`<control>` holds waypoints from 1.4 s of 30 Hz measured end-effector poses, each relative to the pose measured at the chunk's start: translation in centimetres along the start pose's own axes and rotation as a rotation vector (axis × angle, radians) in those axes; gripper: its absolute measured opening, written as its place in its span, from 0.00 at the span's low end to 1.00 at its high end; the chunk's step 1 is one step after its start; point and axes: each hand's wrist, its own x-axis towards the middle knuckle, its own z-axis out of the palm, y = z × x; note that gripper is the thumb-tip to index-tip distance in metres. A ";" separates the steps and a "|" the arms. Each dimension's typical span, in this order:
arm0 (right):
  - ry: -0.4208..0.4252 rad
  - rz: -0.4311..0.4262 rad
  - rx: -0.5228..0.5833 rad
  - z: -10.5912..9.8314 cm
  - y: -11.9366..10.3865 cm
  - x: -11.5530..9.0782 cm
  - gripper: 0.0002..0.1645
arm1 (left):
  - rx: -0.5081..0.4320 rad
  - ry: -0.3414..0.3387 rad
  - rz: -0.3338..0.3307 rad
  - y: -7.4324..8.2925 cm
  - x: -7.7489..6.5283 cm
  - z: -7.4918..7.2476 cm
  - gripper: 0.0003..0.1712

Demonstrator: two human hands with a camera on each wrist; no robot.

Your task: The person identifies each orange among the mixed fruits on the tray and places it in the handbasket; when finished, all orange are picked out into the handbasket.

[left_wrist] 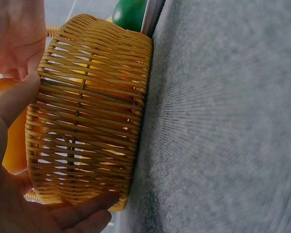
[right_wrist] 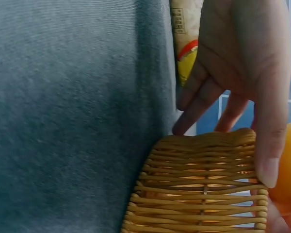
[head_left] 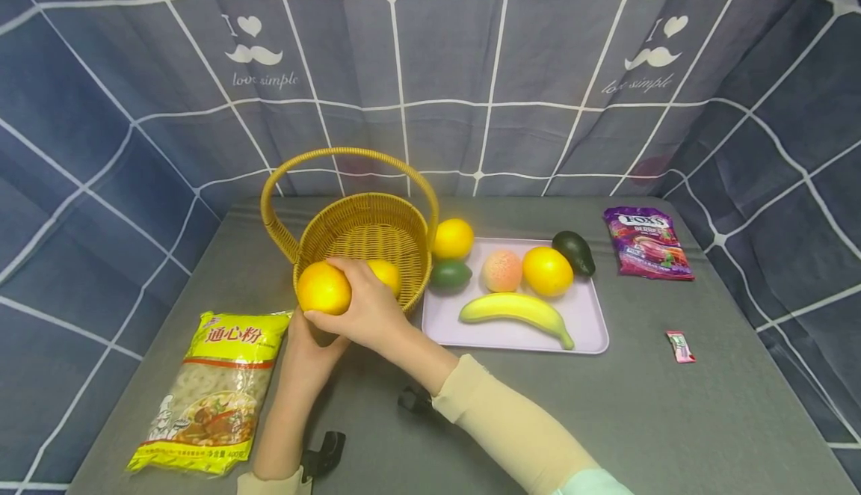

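Note:
In the head view my right hand [head_left: 366,304] grips an orange [head_left: 324,288] over the near-left rim of the wicker basket [head_left: 363,214]. Its fingers lie over the fruit's far side, with the thumb nearer me. My left hand [head_left: 306,353] holds the basket's near-left side, partly hidden under the orange. From the left wrist, the left thumb [left_wrist: 19,99] lies along the rim while fingers [left_wrist: 87,213] spread along the woven wall. The right wrist view also has this left hand [right_wrist: 237,63] round the basket's side. Another orange [head_left: 386,277] sits inside the basket.
Right of the basket, a pale tray [head_left: 444,334] bears a banana [head_left: 514,312], a peach [head_left: 501,271], oranges and green fruit. A yellow pasta bag [head_left: 222,390] lies left. Purple candy bag [head_left: 647,242] and small wrapped candy [head_left: 680,347] lie right. The basket's tall handle [head_left: 350,152] arches up.

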 end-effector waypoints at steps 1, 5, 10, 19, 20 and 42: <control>-0.002 0.003 -0.004 0.1 0.1 0.0 0.45 | 0.002 -0.002 -0.007 0.0 0.0 0.0 0.53; -0.002 -0.003 -0.003 0.4 0.4 -0.1 0.45 | 0.006 -0.005 -0.014 0.1 -0.1 0.0 0.53; 0.012 -0.004 0.010 0.6 1.0 0.1 0.45 | 0.008 0.008 0.032 -0.2 0.0 0.1 0.52; 0.024 -0.054 -0.120 0.5 2.0 0.2 0.46 | -0.001 -0.014 -0.015 0.3 0.1 0.1 0.46; 0.029 -0.068 -0.151 0.5 2.0 0.2 0.46 | 0.008 -0.018 -0.024 0.3 0.1 0.1 0.47; -0.123 0.006 -0.420 0.4 2.4 0.3 0.39 | 0.008 -0.002 -0.017 0.1 0.0 0.2 0.47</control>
